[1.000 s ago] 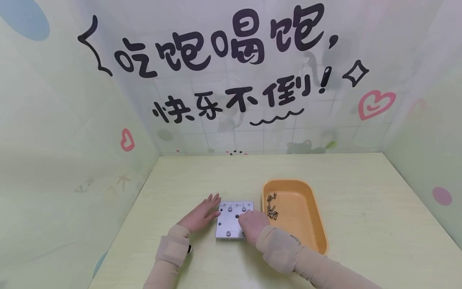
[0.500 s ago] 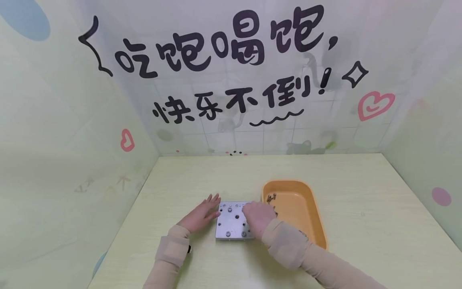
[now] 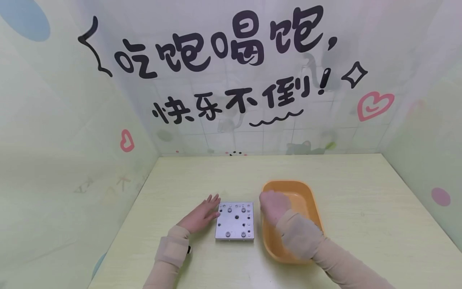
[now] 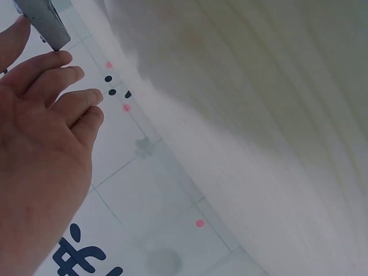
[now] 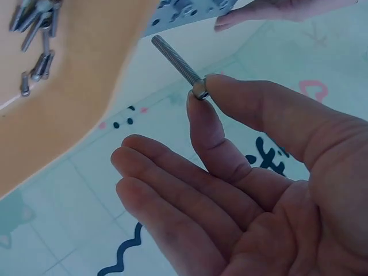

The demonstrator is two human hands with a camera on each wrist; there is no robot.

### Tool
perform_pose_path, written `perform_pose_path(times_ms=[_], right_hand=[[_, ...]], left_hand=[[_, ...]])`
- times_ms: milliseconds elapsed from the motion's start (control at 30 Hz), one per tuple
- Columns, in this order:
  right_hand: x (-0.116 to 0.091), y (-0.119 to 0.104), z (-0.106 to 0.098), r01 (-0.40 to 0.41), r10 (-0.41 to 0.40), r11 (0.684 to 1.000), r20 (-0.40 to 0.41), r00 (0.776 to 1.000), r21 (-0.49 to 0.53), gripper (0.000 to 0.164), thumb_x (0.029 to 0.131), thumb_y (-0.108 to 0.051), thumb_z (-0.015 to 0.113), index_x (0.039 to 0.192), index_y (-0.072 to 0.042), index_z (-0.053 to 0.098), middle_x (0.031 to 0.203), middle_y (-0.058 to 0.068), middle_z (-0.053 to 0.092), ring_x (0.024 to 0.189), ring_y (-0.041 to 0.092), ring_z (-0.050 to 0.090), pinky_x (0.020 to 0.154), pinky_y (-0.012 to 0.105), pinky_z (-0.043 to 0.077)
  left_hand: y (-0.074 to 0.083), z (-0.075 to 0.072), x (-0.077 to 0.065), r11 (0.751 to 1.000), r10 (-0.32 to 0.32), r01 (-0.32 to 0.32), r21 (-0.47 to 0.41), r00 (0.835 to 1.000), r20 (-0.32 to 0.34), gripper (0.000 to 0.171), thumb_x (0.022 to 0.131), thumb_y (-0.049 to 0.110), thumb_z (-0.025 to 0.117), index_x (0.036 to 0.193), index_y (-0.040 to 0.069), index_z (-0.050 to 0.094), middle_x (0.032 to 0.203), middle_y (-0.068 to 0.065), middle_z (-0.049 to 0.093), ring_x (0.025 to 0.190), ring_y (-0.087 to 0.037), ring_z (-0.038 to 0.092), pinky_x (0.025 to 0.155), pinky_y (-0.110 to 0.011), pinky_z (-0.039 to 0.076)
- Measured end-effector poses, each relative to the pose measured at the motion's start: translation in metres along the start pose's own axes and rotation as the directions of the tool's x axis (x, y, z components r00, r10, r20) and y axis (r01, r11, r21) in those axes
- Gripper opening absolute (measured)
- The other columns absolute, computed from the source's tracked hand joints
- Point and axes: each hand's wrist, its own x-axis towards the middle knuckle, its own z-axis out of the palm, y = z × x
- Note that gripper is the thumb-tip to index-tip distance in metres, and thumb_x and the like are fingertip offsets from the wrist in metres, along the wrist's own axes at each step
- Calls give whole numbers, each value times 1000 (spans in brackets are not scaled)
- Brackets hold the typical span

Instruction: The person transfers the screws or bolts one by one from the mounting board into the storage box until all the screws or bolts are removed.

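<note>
A square silver metal plate (image 3: 231,225) with holes and several round screw heads lies on the table. My left hand (image 3: 199,214) rests against its left edge with fingers stretched out; in the left wrist view the thumb and index finger touch a corner of the plate (image 4: 50,26). Between thumb and index fingertip my right hand (image 5: 253,167) pinches a screw (image 5: 177,62) by its head, the threaded shank pointing away. In the head view this hand (image 3: 275,205) is over the left part of the orange tray (image 3: 288,257) and hides the screw.
Several loose screws (image 5: 40,66) lie inside the tray in the right wrist view. The pale table (image 3: 202,172) ends at a printed back wall (image 3: 231,140), with side walls left and right.
My right hand has moved right, off the plate and over the tray, uncovering the plate's right side. The left hand stays in place.
</note>
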Motion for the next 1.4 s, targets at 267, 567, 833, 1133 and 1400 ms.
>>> perform_pose_path(times_ms=[267, 567, 833, 1133, 1400], right_hand=[[11, 22, 9, -102, 98, 994, 96, 990, 28, 12, 84, 2, 67, 75, -6, 65, 70, 8, 66, 59, 21, 59, 51, 34, 56], [11, 36, 17, -101, 99, 995, 133, 986, 8, 12, 84, -10, 76, 88, -3, 68, 76, 9, 68, 63, 22, 63, 56, 35, 58], [8, 39, 18, -120, 115, 992, 131, 985, 29, 14, 84, -14, 77, 86, -4, 67, 72, 7, 65, 60, 19, 60, 54, 33, 55], [6, 43, 23, -106, 105, 994, 112, 988, -2, 13, 83, 3, 67, 76, -7, 63, 68, 6, 63, 59, 17, 57, 52, 30, 53], [4, 47, 25, -84, 85, 996, 84, 993, -18, 17, 82, -5, 73, 70, -6, 60, 66, 6, 62, 59, 20, 58, 53, 34, 55]], left_hand=[[-1, 0, -1, 1000, -2, 2, 0, 1000, 2, 56, 103, 23, 52, 149, -2, 35, 160, -18, 25, 150, -40, 18, 124, -55, 16], [-1, 1, 0, 1000, 3, -3, 3, 1000, 2, 56, 103, 23, 52, 149, -3, 35, 160, -18, 25, 150, -41, 18, 123, -56, 16], [-3, 0, 1, 1000, 8, -8, 16, 1000, 2, 56, 103, 24, 52, 149, -3, 35, 160, -19, 25, 150, -40, 18, 123, -56, 16], [-5, 0, 0, 1000, 16, -16, 17, 1000, 2, 56, 103, 23, 51, 149, -4, 35, 160, -19, 25, 150, -41, 18, 123, -56, 16], [-7, 0, 1, 1000, 19, -19, 13, 1000, 2, 56, 103, 24, 51, 149, -4, 35, 160, -20, 25, 150, -41, 18, 123, -56, 16]])
